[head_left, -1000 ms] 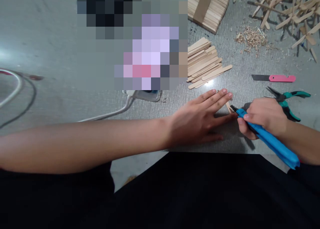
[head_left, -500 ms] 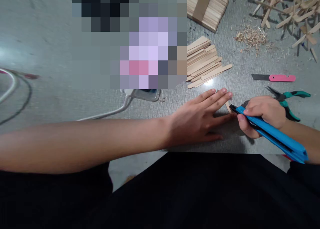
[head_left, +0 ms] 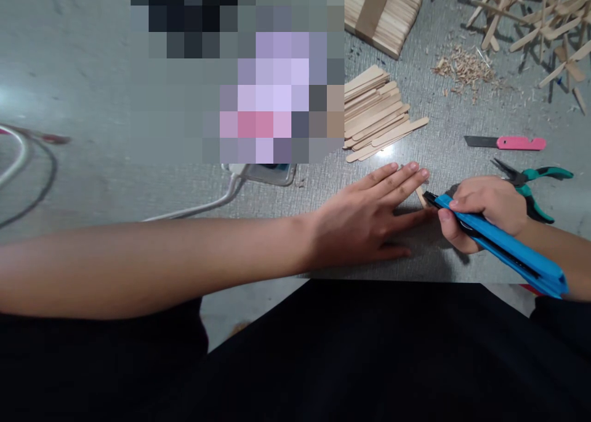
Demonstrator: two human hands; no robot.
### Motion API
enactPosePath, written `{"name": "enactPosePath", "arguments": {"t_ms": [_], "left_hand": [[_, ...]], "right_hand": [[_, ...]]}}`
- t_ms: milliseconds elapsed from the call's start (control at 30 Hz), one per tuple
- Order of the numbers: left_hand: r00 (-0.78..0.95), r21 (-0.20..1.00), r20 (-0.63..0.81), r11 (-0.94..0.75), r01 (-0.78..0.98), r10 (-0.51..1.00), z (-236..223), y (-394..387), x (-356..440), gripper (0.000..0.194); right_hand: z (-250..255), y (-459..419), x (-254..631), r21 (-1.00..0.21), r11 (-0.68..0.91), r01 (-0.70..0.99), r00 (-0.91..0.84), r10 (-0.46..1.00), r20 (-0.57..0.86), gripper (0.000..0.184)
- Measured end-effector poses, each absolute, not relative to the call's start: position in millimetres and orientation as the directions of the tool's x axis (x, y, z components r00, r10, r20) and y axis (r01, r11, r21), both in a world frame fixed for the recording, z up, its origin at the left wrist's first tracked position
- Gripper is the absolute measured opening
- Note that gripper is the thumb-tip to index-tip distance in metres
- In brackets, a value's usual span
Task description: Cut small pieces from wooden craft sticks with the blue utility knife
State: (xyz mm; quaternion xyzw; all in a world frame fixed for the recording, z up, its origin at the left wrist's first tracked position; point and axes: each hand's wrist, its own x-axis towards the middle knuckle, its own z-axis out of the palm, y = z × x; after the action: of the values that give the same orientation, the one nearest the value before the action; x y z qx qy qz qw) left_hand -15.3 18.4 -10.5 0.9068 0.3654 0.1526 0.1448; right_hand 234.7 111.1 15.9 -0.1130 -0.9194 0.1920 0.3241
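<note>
My left hand [head_left: 369, 216] lies flat on the table with its fingers stretched and spread. Beneath its fingertips is a wooden craft stick [head_left: 420, 196], mostly covered by the fingers. My right hand [head_left: 487, 210] is closed around a blue utility knife [head_left: 512, 240], whose black tip meets the stick beside my left index finger. The hand and the tip hide the exact cutting point. Just beyond my right hand are pliers [head_left: 521, 179] with green and black handles, their jaws partly behind the hand. Further off lies a pink-handled knife [head_left: 521, 143] with a dark blade.
Loose craft sticks [head_left: 381, 117] lie beyond my left hand, with a banded bundle [head_left: 388, 13] behind them. Wood shavings [head_left: 466, 66] form a small heap. Crossed-stick pieces [head_left: 545, 25] fill the far right corner. A white cable [head_left: 198, 213] runs behind my left forearm; a blurred patch hides part of the table.
The utility knife has rolled in my right hand, so its slotted side now shows, and its rear end has swung slightly right. My left hand stays in place.
</note>
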Motion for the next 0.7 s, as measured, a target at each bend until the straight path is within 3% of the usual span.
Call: {"name": "enactPosePath", "arguments": {"t_ms": [700], "left_hand": [[0.69, 0.414, 0.171, -0.687, 0.597, 0.703, -11.4, 19.2, -15.5, 0.073]], "right_hand": [[18.9, 108.9, 230.8, -0.391, 0.913, 0.12, -0.769, 0.335, 0.545, 0.019]]}}
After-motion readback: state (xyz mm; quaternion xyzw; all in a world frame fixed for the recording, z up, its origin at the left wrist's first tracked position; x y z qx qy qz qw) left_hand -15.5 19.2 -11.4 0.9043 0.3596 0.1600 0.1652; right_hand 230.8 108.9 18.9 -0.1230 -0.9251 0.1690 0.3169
